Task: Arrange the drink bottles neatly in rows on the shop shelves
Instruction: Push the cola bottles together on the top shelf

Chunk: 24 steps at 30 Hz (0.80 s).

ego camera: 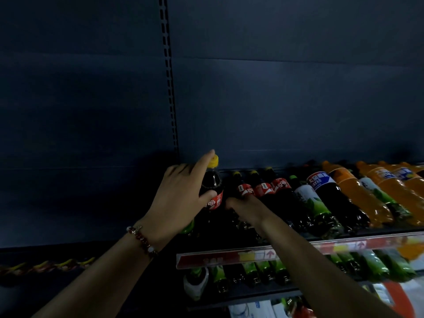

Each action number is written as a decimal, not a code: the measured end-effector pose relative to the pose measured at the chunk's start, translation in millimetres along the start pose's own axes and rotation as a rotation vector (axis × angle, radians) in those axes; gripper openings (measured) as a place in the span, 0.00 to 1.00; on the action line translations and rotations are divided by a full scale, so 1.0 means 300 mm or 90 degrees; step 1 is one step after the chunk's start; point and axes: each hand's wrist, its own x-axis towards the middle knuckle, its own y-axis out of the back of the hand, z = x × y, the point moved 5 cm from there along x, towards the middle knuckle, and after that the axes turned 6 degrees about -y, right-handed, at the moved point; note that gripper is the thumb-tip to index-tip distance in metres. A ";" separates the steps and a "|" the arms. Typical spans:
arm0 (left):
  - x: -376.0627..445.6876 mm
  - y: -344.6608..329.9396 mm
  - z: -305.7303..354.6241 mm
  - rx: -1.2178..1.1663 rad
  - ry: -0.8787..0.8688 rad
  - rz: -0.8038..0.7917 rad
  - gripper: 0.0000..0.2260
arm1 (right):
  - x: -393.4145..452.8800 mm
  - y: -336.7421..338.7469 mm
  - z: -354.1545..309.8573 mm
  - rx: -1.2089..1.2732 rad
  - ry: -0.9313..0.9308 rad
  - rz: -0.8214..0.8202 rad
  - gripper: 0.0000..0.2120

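My left hand (179, 196) grips an upright cola bottle (212, 180) with a yellow cap and red label at the left end of the shelf (344, 235); the forefinger rests by the cap. My right hand (246, 206) is closed around the body of the neighbouring cola bottle (241, 184). To the right stand two more cola bottles (275, 187), a green-labelled bottle (309, 198), a dark bottle with a blue and white label (325, 187) and orange soda bottles (353, 191).
A red price strip (252, 255) runs along the shelf's front edge. Below it a lower shelf holds green-labelled bottles (263, 269). A slotted upright post (171, 88) divides the dark back panel. The left bay holds a low row of small packets (46, 266).
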 end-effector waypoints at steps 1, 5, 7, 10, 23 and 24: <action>0.001 -0.001 0.000 -0.003 0.001 0.001 0.40 | -0.008 0.013 0.008 0.062 -0.033 -0.005 0.14; -0.002 -0.002 -0.002 -0.019 0.007 -0.004 0.40 | -0.020 0.036 0.049 0.303 -0.102 -0.020 0.15; -0.003 -0.005 -0.001 -0.018 0.005 -0.002 0.40 | -0.027 0.049 0.057 0.439 -0.098 -0.020 0.10; -0.007 -0.009 0.000 -0.019 0.007 0.001 0.40 | -0.039 0.056 0.054 0.624 -0.084 -0.075 0.10; -0.014 -0.008 -0.002 -0.035 0.011 0.018 0.41 | -0.032 0.117 0.030 0.456 0.142 -0.085 0.24; -0.014 -0.008 -0.001 -0.038 0.012 0.018 0.41 | -0.028 0.130 0.029 0.424 0.162 -0.042 0.23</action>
